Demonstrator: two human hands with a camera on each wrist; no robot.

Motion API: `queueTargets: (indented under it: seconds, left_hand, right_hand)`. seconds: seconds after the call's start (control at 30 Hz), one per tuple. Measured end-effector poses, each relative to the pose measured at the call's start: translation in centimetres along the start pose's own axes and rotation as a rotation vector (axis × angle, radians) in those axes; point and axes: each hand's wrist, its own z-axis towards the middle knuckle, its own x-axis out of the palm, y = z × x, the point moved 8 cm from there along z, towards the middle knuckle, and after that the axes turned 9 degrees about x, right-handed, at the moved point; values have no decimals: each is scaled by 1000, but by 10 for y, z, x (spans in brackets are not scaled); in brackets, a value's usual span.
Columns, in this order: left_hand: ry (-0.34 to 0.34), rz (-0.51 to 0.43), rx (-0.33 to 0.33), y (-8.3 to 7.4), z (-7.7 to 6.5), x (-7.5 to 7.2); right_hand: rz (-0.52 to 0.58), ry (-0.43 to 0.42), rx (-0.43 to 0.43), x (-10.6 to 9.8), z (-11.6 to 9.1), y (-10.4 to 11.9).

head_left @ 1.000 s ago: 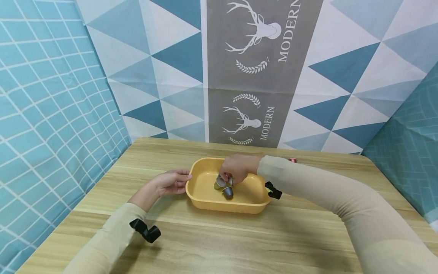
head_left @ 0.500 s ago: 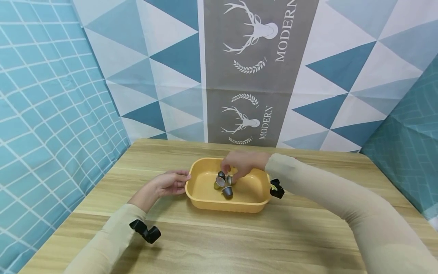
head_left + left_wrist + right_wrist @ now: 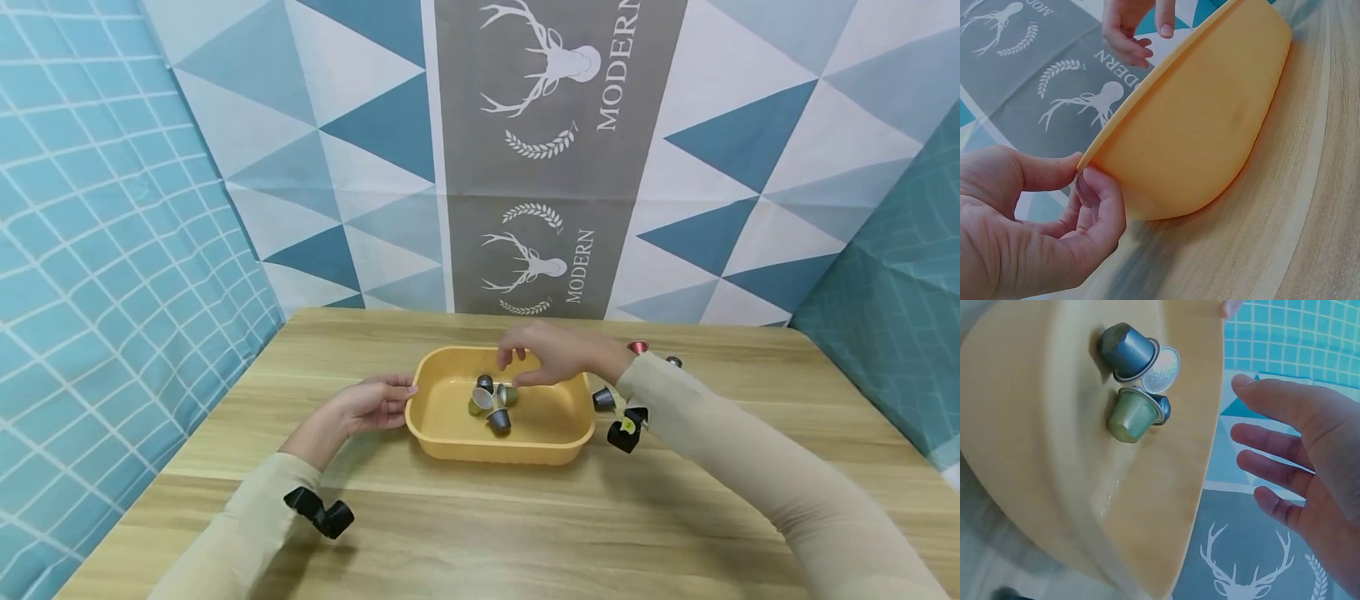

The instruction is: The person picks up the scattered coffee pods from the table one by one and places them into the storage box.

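Observation:
A yellow-orange plastic basin (image 3: 487,452) stands on the table with several coffee capsules clustered inside. Among these are a dark grey capsule (image 3: 498,421), an olive one (image 3: 477,402) with its silver lid up, a green one (image 3: 1132,417) and a black one (image 3: 485,383). My left hand (image 3: 375,402) pinches the basin's left rim between thumb and fingers, as the left wrist view (image 3: 1054,225) confirms. Above the basin's far right part hovers my right hand (image 3: 551,352), fingers apart and nothing in them. In the right wrist view, its fingers (image 3: 1272,465) are spread beside the basin's rim.
Just right of the basin lies a dark capsule (image 3: 603,399). Farther back on the wooden table (image 3: 480,533) are a red capsule (image 3: 638,347) and another dark one (image 3: 674,362), near my right sleeve. A patterned cloth wall (image 3: 375,167) rises behind the table.
My right hand has let go of a capsule among the others, opened, then lifted up and to the right. The capsules right of the basin have come into view. The left hand stays at the rim.

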Motion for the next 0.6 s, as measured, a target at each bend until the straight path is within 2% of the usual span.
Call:
queueTargets:
  seconds: [0.13,0.43,0.6]
  left_hand:
    - [1,-5,-1,1,0,0]
    - [3,6,2,2,1,0]
    - [8,-2,12,2,0,1]
  right_hand:
    - [6,-52,10,0,-7,-1]
    - [-30,-180,92,5,-23,-6]
    - [-5,-235,116,5,-31,-9]
